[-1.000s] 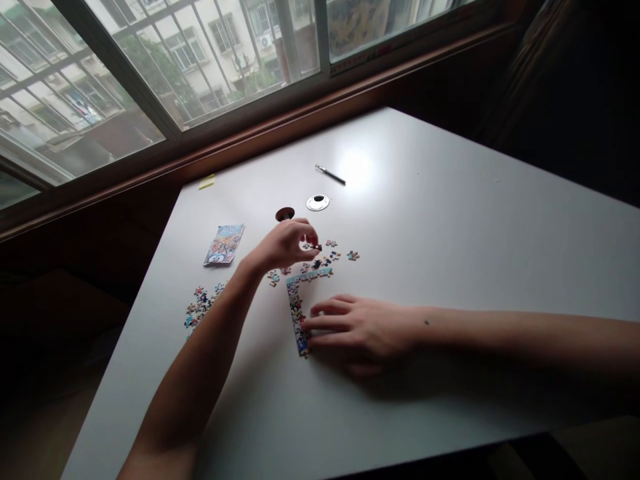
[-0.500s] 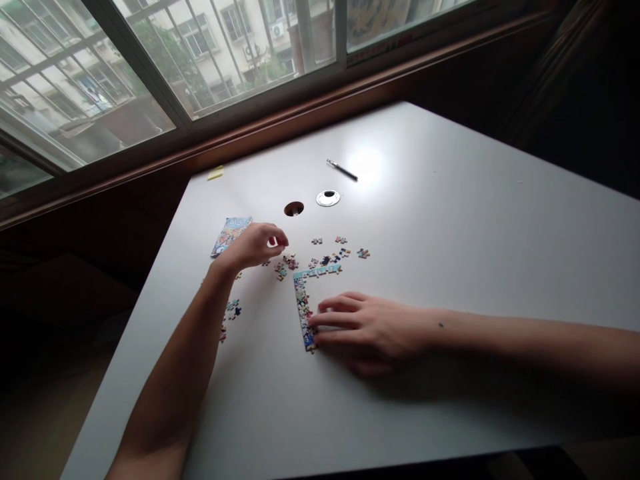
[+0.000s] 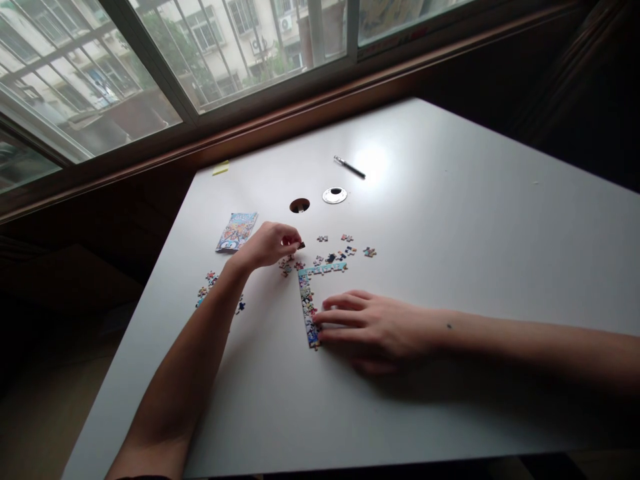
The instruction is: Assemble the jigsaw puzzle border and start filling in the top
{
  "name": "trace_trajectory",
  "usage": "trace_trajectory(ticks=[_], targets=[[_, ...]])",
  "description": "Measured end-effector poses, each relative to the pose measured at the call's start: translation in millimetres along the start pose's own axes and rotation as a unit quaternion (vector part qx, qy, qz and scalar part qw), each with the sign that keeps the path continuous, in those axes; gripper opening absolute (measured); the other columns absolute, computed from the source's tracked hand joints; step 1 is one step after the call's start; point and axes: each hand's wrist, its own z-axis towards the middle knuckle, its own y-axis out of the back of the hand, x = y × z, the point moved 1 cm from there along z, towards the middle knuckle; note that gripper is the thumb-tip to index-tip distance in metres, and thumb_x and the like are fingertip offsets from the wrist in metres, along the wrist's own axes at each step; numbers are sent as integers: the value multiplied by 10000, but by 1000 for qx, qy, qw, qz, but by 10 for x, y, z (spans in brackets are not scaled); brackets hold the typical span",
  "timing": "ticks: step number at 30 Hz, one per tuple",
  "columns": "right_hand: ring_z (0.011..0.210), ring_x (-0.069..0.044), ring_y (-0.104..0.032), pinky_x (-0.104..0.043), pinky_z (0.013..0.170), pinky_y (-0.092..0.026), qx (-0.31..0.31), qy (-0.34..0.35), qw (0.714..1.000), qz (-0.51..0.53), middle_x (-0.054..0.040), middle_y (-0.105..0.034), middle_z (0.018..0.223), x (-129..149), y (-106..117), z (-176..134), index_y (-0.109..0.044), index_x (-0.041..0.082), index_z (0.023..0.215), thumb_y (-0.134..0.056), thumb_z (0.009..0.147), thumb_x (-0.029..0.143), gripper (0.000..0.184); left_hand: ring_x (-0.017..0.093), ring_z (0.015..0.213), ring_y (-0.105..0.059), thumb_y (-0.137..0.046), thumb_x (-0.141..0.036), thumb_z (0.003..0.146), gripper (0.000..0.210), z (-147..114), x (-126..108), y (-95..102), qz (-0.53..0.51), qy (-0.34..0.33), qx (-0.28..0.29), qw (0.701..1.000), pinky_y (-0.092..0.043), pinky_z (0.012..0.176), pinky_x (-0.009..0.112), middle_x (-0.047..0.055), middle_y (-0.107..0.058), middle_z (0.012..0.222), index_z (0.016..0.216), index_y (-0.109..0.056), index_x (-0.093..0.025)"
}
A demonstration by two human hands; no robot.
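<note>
Left hand [image 3: 267, 245] pinches a dark puzzle piece [image 3: 302, 245] between its fingers; right hand [image 3: 385, 327], fingers loosely spread, apparently steadies the L-shaped border [image 3: 305, 288].

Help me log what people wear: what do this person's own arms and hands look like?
The left hand and right hand, each a bare grip, show no glove or ring. The left forearm and right forearm show no sleeve, watch or bracelet. The right forearm bears a small dark spot near the wrist. A dark sliver at the bottom edge may be the left sleeve.
</note>
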Motion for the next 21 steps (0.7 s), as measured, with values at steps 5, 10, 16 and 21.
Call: trace_trajectory(ticks=[5, 10, 16, 21], targets=[[1344, -310, -419, -480, 1094, -376, 3, -2, 1000, -5, -132, -508, 1471, 3, -1, 1, -503, 179, 1425, -539, 902, 377, 560, 110, 694, -640, -578, -230, 876, 239, 56, -6, -75, -92, 4, 9, 996, -489, 646, 242, 25, -736, 838, 1047, -742, -203], [1342, -312, -416, -489, 1095, -376, 11, -6, 1000, -3, -103, -496, 1488, 2, -4, 3, -499, 186, 1427, -516, 916, 386, 550, 106, 681, -617, -708, -293, 823, 178, 79, 47, -163, -96, 12, -26, 995, -478, 630, 225, 19, -699, 781, 932, -688, -154], [1353, -315, -414, -494, 1101, -373, 11, -5, 1000, -2, -101, -494, 1492, -2, -5, -1, -494, 193, 1434, -515, 916, 394, 556, 105, 639, -554, -749, -332, 797, 184, 82, 61, -195, -57, 2, -24, 998, -423, 595, 230, 6, -643, 708, 803, -691, -157], [1353, -305, -423, -476, 1100, -380, 3, -3, 1000, -5, -115, -502, 1483, -2, -6, -8, -500, 190, 1427, -525, 910, 389, 555, 111, 662, -572, -710, -357, 839, 187, 24, 91, -59, -36, 0, -33, 999, -435, 617, 238, 15, -665, 739, 841, -716, -170]])
